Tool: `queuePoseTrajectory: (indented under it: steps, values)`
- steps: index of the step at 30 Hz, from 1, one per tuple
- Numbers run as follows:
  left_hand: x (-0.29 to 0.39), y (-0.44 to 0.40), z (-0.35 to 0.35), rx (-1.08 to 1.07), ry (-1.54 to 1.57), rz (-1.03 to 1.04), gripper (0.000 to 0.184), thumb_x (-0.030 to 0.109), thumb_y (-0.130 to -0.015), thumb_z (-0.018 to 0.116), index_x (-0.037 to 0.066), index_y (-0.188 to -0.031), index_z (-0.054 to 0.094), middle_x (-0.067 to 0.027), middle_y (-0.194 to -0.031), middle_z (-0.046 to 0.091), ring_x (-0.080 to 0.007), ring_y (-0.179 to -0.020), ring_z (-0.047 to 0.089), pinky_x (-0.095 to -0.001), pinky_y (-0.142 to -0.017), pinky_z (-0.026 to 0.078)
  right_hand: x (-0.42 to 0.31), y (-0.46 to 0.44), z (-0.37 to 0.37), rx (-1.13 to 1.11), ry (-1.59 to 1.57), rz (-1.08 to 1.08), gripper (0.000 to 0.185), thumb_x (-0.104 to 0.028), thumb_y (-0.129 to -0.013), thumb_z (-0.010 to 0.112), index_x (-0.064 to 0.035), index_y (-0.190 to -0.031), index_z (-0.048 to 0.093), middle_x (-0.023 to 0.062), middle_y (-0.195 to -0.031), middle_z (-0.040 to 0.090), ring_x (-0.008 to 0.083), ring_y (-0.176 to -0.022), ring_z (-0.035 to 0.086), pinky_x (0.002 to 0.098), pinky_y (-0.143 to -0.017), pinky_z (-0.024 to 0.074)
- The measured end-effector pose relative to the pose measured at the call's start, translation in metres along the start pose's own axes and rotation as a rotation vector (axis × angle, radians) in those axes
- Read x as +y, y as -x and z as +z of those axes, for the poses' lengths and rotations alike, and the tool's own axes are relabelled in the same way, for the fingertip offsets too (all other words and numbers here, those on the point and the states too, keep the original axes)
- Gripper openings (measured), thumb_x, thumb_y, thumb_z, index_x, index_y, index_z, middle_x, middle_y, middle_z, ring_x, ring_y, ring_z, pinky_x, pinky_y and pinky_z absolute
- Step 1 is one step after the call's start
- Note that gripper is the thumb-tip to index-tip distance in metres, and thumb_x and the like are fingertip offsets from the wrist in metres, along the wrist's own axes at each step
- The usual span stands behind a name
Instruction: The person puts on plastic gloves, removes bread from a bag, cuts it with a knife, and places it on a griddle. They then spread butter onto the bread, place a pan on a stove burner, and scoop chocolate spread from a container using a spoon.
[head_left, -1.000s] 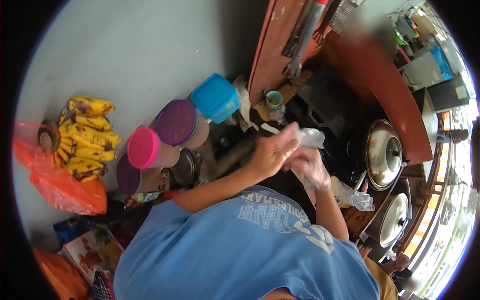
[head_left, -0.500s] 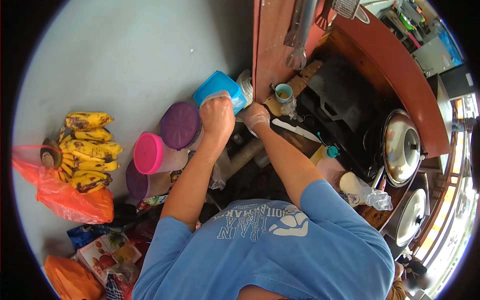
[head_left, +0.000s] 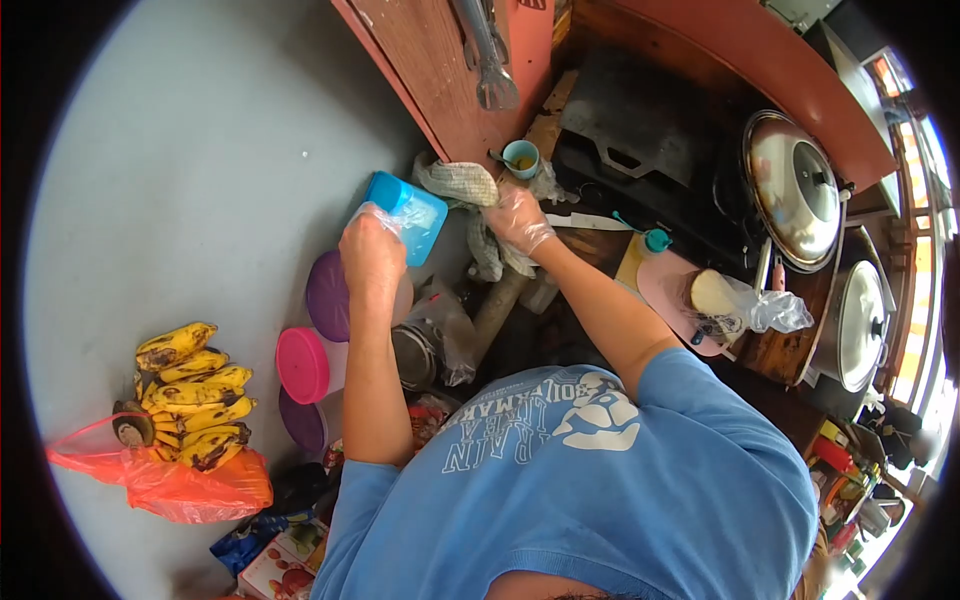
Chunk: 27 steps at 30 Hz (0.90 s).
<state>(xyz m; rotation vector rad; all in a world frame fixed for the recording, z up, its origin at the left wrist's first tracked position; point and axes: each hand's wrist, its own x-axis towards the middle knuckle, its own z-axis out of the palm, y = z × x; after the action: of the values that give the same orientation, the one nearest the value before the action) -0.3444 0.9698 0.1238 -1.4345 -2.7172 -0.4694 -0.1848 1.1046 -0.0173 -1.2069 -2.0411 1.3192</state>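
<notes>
My left hand, in a clear plastic glove, is closed over one end of a blue plastic container, which is tilted in front of the grey wall. To the right, my right hand, gloved too, has its fingers closed at the edge of a pale checkered cloth that hangs down beside the wooden post. Just beyond that hand are a light blue cup with yellow contents and a knife with a white handle. Purple-lidded and pink-lidded tubs stand below my left hand.
Bananas hang against the wall at left with a red plastic bag. A black griddle and a lidded pan sit at right. Tongs hang from the wooden post. A teal-capped bottle lies near the counter edge.
My left hand has tipped the blue container and moved it away from the post. More of the cloth shows beside my right hand. The whole view has shifted and turned.
</notes>
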Motion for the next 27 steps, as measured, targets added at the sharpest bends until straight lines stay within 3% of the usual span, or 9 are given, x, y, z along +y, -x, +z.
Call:
queuePoseTrajectory:
  steps: [8, 12, 14, 16, 18, 20, 22, 24, 27]
  values:
    - [0.004, -0.002, 0.004, 0.000, -0.015, 0.032, 0.010, 0.000, -0.080, 0.062, -0.002, -0.089, 0.064, -0.0285, -0.091, 0.069, -0.0464, -0.089, 0.068, -0.0522, -0.081, 0.054, -0.075, 0.033, -0.088, 0.117, 0.226, -0.136, 0.030, -0.027, -0.086, 0.063, 0.0011, -0.093, 0.070, 0.0281, -0.095, 0.068, 0.0480, -0.095, 0.065, 0.0532, -0.084, 0.0523]
    - [0.003, -0.001, 0.011, 0.037, -0.018, 0.118, 0.008, 0.000, -0.080, 0.063, -0.003, -0.087, 0.064, -0.0283, -0.089, 0.069, -0.0462, -0.087, 0.068, -0.0516, -0.079, 0.055, -0.074, 0.089, -0.163, 0.351, 0.698, -0.969, 0.020, -0.019, -0.081, 0.065, -0.0005, -0.088, 0.067, 0.0229, -0.082, 0.064, 0.0454, -0.080, 0.062, 0.0493, -0.076, 0.0530]
    - [-0.008, -0.005, 0.019, 0.024, -0.003, 0.155, 0.008, 0.002, -0.081, 0.064, -0.002, -0.088, 0.063, -0.0274, -0.089, 0.069, -0.0455, -0.087, 0.068, -0.0512, -0.079, 0.055, -0.111, 0.142, -0.211, 0.269, 0.306, -0.379, 0.019, -0.014, -0.078, 0.068, -0.0012, -0.092, 0.068, 0.0166, -0.079, 0.061, 0.0413, -0.076, 0.059, 0.0443, -0.077, 0.0535]
    - [-0.010, -0.006, 0.025, 0.026, -0.034, 0.204, 0.007, 0.004, -0.083, 0.065, -0.002, -0.087, 0.062, -0.0265, -0.088, 0.069, -0.0450, -0.086, 0.068, -0.0513, -0.078, 0.054, -0.110, 0.205, -0.254, 0.615, 1.099, -0.572, 0.027, -0.010, -0.077, 0.068, -0.0007, -0.102, 0.069, 0.0113, -0.086, 0.067, 0.0325, -0.082, 0.065, 0.0398, -0.083, 0.0528]
    - [-0.003, -0.004, 0.023, 0.017, -0.060, 0.211, 0.008, 0.006, -0.086, 0.064, -0.001, -0.087, 0.062, -0.0257, -0.088, 0.068, -0.0450, -0.085, 0.067, -0.0520, -0.077, 0.053, -0.094, 0.251, -0.302, 0.600, -0.211, -0.193, 0.035, -0.009, -0.078, 0.067, 0.0000, -0.112, 0.069, 0.0087, -0.096, 0.070, 0.0234, -0.090, 0.065, 0.0344, -0.088, 0.0506]
    - [-0.005, -0.005, 0.030, 0.039, -0.045, 0.234, 0.009, 0.007, -0.087, 0.063, -0.001, -0.087, 0.061, -0.0259, -0.087, 0.068, -0.0456, -0.085, 0.066, -0.0526, -0.077, 0.053, -0.084, 0.315, -0.339, 0.810, -0.220, -0.067, 0.043, -0.017, -0.084, 0.068, 0.0014, -0.122, 0.064, 0.0068, -0.118, 0.067, 0.0154, -0.104, 0.060, 0.0318, -0.094, 0.0466]
    - [-0.004, -0.006, 0.037, 0.050, -0.075, 0.240, 0.011, 0.008, -0.087, 0.063, -0.002, -0.087, 0.061, -0.0264, -0.087, 0.068, -0.0461, -0.086, 0.066, -0.0533, -0.078, 0.052, -0.063, 0.364, -0.364, 1.235, -0.139, 0.049, 0.033, -0.006, -0.081, 0.067, 0.0034, -0.113, 0.068, 0.0058, -0.102, 0.069, 0.0143, -0.094, 0.062, 0.0300, -0.086, 0.0485]
    - [0.004, -0.004, 0.030, 0.007, -0.109, 0.226, 0.011, 0.008, -0.088, 0.061, -0.003, -0.086, 0.061, -0.0276, -0.088, 0.068, -0.0469, -0.087, 0.066, -0.0540, -0.078, 0.052, -0.070, 0.419, -0.389, 1.132, 0.026, 0.191, 0.038, -0.012, -0.090, 0.064, 0.0009, -0.125, 0.061, 0.0072, -0.114, 0.065, 0.0172, -0.104, 0.059, 0.0327, -0.095, 0.0460]
    - [0.004, -0.008, 0.033, -0.019, -0.116, 0.245, 0.012, 0.007, -0.088, 0.057, -0.004, -0.087, 0.061, -0.0287, -0.090, 0.068, -0.0479, -0.087, 0.066, -0.0548, -0.078, 0.052, -0.091, 0.448, -0.396, 1.242, 0.249, 0.356, 0.025, -0.010, -0.089, 0.063, 0.0014, -0.111, 0.066, 0.0108, -0.110, 0.064, 0.0206, -0.098, 0.061, 0.0319, -0.090, 0.0471]
